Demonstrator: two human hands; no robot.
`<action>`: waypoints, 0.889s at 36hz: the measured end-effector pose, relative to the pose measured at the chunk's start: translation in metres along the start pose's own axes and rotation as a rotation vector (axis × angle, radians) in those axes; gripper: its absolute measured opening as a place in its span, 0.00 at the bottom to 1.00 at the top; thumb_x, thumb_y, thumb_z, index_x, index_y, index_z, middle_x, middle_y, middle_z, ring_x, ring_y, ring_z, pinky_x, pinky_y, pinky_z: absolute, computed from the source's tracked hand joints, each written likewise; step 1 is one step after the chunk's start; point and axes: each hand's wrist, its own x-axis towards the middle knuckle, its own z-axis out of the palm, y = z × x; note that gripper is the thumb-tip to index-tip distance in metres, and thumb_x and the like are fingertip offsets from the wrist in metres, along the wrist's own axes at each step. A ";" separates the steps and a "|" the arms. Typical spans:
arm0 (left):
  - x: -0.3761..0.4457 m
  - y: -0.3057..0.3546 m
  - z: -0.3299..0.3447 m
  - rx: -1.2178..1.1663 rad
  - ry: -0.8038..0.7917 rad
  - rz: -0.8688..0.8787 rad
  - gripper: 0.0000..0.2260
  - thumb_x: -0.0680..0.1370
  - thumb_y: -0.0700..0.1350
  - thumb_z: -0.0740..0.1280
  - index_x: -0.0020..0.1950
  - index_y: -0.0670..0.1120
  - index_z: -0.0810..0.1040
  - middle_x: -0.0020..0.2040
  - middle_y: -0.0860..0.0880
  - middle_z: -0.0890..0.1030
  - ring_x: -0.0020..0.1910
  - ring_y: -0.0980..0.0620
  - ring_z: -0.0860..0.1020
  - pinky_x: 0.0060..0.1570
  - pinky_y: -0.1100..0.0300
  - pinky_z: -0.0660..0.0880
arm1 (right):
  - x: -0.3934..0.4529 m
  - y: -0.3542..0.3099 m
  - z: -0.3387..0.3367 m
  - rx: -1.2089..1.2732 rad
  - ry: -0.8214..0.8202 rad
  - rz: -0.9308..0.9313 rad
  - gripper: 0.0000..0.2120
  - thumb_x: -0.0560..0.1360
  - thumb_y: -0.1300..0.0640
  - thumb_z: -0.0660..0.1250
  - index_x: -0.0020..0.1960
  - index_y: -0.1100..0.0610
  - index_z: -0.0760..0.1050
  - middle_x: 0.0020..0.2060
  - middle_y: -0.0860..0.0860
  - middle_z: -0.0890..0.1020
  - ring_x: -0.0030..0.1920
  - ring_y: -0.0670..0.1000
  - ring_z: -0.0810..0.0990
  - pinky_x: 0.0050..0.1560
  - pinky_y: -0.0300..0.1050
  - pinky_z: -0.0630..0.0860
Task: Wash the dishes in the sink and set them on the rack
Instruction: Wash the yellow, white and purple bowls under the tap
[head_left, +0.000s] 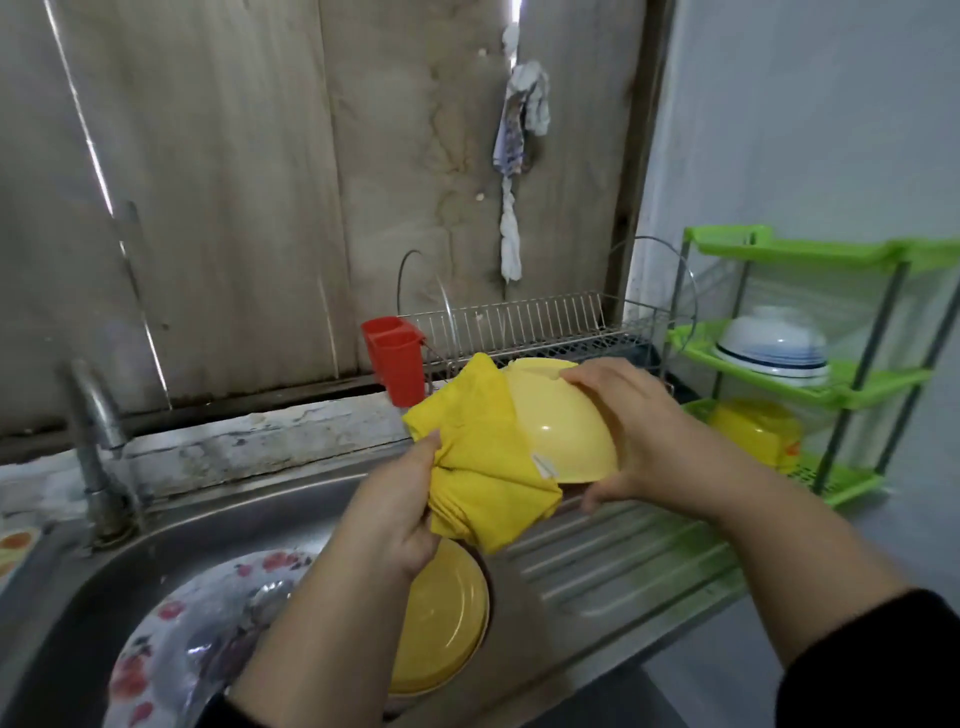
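Right hand (631, 434) grips yellow bowl (563, 421) by its rim, fingers curled over top and bottom edges, bowl tilted on its side above the drainboard (623, 556). Left hand (400, 514) clamped on bunched yellow cloth (483, 467), pressed against bowl's left side. Sink (332, 499) below holds yellow plate (441, 629), floral plate (171, 623). Wire rack (519, 322) behind, red holder (397, 358) on its left end.

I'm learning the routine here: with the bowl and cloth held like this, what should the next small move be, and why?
Probably finish wiping, then carry the yellow bowl back to the wire rack. The right hand holds the bowl above the drainboard, the left hand grips the yellow cloth against it, the rack behind looks free, and a yellow plate waits in the sink.
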 end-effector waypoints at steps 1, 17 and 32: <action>0.005 0.001 0.010 0.012 -0.007 0.013 0.15 0.82 0.47 0.58 0.64 0.40 0.73 0.57 0.41 0.80 0.42 0.46 0.79 0.37 0.53 0.74 | -0.002 0.006 -0.005 -0.013 0.023 0.021 0.53 0.54 0.50 0.83 0.72 0.49 0.59 0.63 0.39 0.58 0.62 0.34 0.53 0.63 0.26 0.49; 0.090 0.009 0.178 0.109 -0.114 0.063 0.16 0.82 0.47 0.60 0.67 0.41 0.72 0.63 0.41 0.77 0.45 0.46 0.77 0.39 0.53 0.73 | -0.015 0.142 -0.048 -0.654 0.268 0.240 0.59 0.36 0.50 0.84 0.64 0.61 0.66 0.54 0.60 0.78 0.57 0.60 0.72 0.54 0.53 0.77; 0.149 -0.008 0.270 0.095 -0.183 0.008 0.17 0.82 0.47 0.58 0.68 0.41 0.70 0.64 0.40 0.76 0.53 0.43 0.77 0.45 0.48 0.72 | 0.012 0.230 -0.063 -0.860 0.092 0.520 0.49 0.62 0.52 0.79 0.74 0.63 0.57 0.68 0.61 0.66 0.71 0.63 0.63 0.67 0.58 0.65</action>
